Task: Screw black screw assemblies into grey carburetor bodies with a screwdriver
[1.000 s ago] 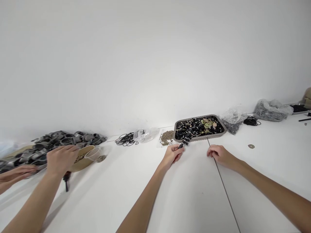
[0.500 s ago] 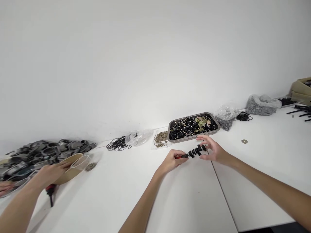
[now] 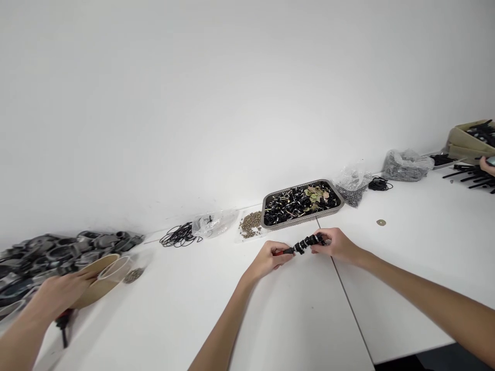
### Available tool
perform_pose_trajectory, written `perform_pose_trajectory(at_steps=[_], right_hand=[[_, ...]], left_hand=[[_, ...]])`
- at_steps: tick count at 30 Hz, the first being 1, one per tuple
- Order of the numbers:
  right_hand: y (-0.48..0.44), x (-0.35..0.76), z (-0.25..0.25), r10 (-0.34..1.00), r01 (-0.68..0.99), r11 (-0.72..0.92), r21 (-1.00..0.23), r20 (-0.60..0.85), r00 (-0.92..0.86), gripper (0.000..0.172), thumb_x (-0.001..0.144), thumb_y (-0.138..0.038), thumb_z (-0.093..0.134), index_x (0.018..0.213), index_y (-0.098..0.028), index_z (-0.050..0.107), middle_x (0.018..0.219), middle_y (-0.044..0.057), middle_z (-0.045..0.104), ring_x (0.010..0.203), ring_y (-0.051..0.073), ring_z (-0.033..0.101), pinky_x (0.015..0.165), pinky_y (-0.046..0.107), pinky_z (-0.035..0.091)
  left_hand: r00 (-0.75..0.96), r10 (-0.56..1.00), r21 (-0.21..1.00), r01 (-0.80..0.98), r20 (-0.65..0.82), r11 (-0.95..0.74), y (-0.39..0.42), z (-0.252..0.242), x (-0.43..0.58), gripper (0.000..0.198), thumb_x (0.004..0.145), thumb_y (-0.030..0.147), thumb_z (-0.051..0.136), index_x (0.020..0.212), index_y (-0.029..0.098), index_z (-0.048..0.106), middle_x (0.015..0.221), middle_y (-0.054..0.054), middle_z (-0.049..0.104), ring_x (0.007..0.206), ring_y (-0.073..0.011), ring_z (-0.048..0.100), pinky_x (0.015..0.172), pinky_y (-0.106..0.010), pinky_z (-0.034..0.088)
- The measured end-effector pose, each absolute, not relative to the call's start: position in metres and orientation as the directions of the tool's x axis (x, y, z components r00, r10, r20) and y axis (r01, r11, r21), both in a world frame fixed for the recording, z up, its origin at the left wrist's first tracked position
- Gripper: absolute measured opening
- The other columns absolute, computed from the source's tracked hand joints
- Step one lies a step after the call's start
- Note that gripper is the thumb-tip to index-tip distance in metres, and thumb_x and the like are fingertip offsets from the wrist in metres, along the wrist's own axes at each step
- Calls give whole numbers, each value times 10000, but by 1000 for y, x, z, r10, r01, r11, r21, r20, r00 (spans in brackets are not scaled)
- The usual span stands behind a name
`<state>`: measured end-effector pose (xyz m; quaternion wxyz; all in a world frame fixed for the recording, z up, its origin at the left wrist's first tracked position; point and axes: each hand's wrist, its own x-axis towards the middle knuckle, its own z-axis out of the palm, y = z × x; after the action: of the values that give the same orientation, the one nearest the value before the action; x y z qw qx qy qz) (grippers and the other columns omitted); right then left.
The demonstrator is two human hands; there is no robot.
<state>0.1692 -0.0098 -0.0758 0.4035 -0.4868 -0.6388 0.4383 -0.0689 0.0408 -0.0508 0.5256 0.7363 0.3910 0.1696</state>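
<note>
My left hand [image 3: 268, 259] is closed round the red-handled end of a thin tool [image 3: 299, 248] strung with several small black rings. My right hand [image 3: 337, 244] pinches the far end of that stack of black rings. Both hands hover just above the white table [image 3: 301, 314], in front of a grey metal tray [image 3: 270, 223] filled with black parts and some greenish discs.
Beside the tray lie a heap of small brass pieces [image 3: 249, 225], a clear bag [image 3: 214, 223], black rubber rings [image 3: 178, 236] and bags of grey parts [image 3: 406, 165]. At the left, another person's hand [image 3: 58, 296] reaches by a paper bowl [image 3: 98, 281] and grey fittings [image 3: 54, 252]. A table seam [image 3: 344, 299] runs toward me.
My right hand came off the table to the tool's tip and closed on the black rings. My left hand drew the tool back from the tray. The view shifted right.
</note>
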Motion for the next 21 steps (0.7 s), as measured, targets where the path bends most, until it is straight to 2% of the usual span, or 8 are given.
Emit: perform_pose_trajectory(at_steps=[3, 6, 11, 13, 15, 17, 19, 21], right_hand=[[-11, 168, -72, 976, 214, 107, -971, 61, -209, 247, 785, -402, 693, 840, -166, 648, 764, 51, 697, 777, 207, 660, 745, 333, 519], [-14, 166, -68, 978, 174, 70, -982, 33, -208, 299, 771, -389, 707, 961, -167, 641, 787, 44, 679, 767, 193, 656, 733, 330, 529], [-17, 171, -63, 964, 264, 63, -962, -10, -267, 676, 762, -377, 731, 1343, -216, 425, 670, -48, 561, 668, 142, 575, 663, 284, 481], [-16, 177, -57, 954, 346, 132, -929, 25, -297, 734, 785, -380, 709, 1402, -220, 346, 684, -50, 560, 670, 140, 561, 661, 279, 464], [-18, 186, -43, 953, 442, 209, -872, 81, -292, 631, 817, -378, 668, 1369, -225, 403, 739, -24, 591, 711, 150, 576, 687, 290, 470], [-24, 195, -18, 955, 516, 282, -809, 189, -227, 419, 866, -386, 602, 1249, -231, 531, 755, -3, 610, 738, 160, 597, 714, 307, 486], [-36, 203, 13, 920, 520, 374, -768, 377, -104, 291, 917, -399, 535, 1152, -238, 595, 715, -3, 617, 723, 157, 616, 726, 313, 505], [-52, 210, 45, 809, 511, 514, -689, 587, -22, 255, 915, -395, 563, 1113, -245, 621, 684, -8, 621, 653, 141, 609, 686, 295, 521]], left_hand=[[640, 752, 903, 403, -161, -149, 41, -51, -69, 243, 737, 331, 652, 794, 104, 715, 460, 53, 406, 437, -67, 308, 461, -229, 211], [643, 751, 909, 388, -149, -152, 42, -52, -69, 229, 737, 318, 654, 785, 102, 712, 458, 52, 412, 432, -65, 316, 460, -227, 208], [640, 761, 956, 275, -103, -102, 47, -59, -71, 238, 719, 317, 677, 790, 93, 707, 441, 56, 414, 399, -54, 313, 445, -224, 183], [643, 761, 973, 215, -79, -80, 49, -61, -72, 246, 717, 321, 684, 795, 89, 703, 432, 54, 423, 382, -53, 312, 437, -226, 174], [643, 764, 983, 170, -62, -64, 50, -63, -73, 246, 713, 321, 687, 785, 86, 700, 418, 52, 424, 369, -55, 312, 428, -227, 170], [638, 768, 987, 155, -59, -53, 51, -63, -73, 240, 707, 319, 688, 761, 86, 696, 409, 49, 425, 362, -57, 310, 420, -228, 170], [645, 762, 987, 155, -62, -51, 52, -63, -73, 224, 708, 313, 684, 733, 91, 693, 409, 46, 429, 360, -58, 312, 415, -229, 180], [659, 750, 986, 155, -58, -59, 52, -62, -73, 204, 717, 304, 675, 705, 101, 687, 411, 45, 429, 365, -60, 318, 418, -230, 200]])
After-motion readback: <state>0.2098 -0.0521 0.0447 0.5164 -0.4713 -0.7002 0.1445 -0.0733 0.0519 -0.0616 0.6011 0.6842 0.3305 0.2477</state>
